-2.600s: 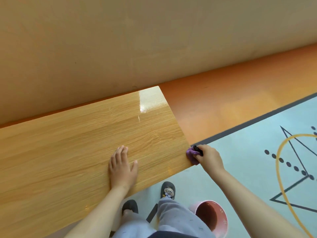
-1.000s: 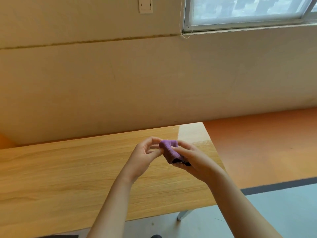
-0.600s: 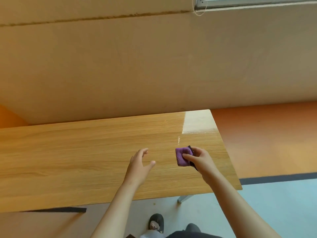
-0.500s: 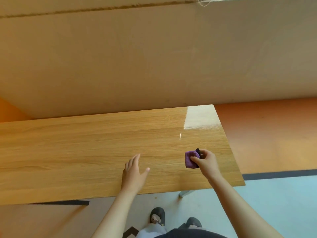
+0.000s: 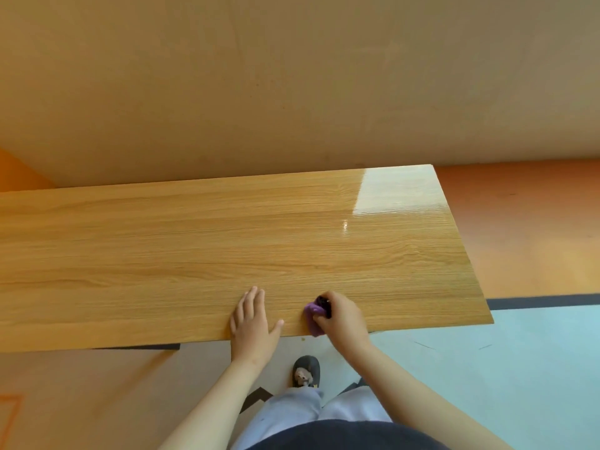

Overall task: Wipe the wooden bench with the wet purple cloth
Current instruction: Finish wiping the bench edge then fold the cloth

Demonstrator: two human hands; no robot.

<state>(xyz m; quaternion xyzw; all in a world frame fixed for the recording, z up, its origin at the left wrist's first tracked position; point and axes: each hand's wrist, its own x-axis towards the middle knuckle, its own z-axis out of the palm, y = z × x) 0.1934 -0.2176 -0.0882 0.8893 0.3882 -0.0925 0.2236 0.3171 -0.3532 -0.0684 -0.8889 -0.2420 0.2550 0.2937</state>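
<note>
The wooden bench (image 5: 194, 254) stretches across the view against a beige wall, glossy near its right end. My right hand (image 5: 341, 318) grips the folded purple cloth (image 5: 313, 315) and holds it against the bench top at the near edge. A small dark part shows at the top of the cloth. My left hand (image 5: 253, 319) lies flat on the bench just left of the cloth, fingers straight, palm over the near edge.
The beige wall (image 5: 292, 76) rises right behind the bench. Orange floor (image 5: 519, 222) lies to the right, pale blue floor (image 5: 487, 368) in front. My legs and a grey slipper (image 5: 305, 371) stand below the bench's near edge.
My right hand has slid the cloth left and toward the near edge. My left hand has settled flat on the bench. The view has tilted further down.
</note>
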